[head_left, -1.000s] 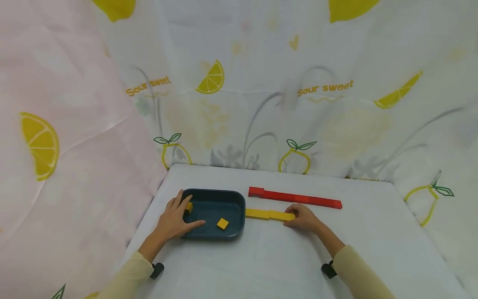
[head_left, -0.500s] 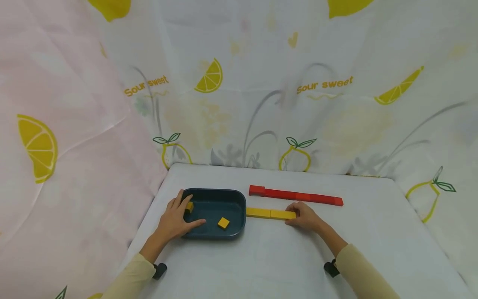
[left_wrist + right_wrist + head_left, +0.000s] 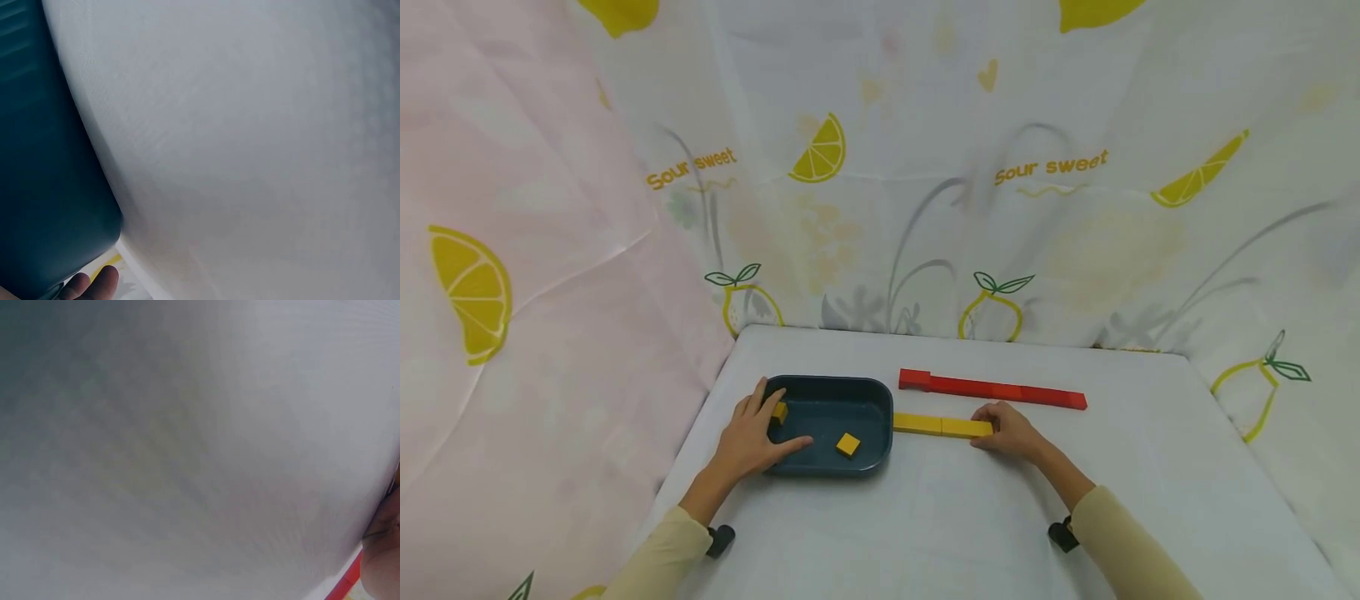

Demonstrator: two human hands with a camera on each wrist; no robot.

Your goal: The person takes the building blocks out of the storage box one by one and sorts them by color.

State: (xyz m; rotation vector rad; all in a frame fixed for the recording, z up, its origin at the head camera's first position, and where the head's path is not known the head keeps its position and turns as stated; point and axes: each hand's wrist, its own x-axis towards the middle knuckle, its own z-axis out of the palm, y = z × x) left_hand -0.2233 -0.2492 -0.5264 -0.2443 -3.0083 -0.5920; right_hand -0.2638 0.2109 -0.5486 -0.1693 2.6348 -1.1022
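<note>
A dark teal tray sits at the left of the white table. My left hand rests on its left end, fingers spread over the rim and thumb stretched over the inside. In the left wrist view, two fingertips show beyond the outer wall. Inside the tray lie a yellow block and another yellow block close to my left fingers. Two long yellow blocks lie end to end from the tray's right side. My right hand pinches the right end of this row between thumb and fingers.
Behind the yellow row runs a row of red blocks, its left end a little higher. A lemon-print cloth hangs at the back and sides. White tabletop extends in front of both hands.
The camera view shifts slightly. Both hands, the tray and the blocks keep their places.
</note>
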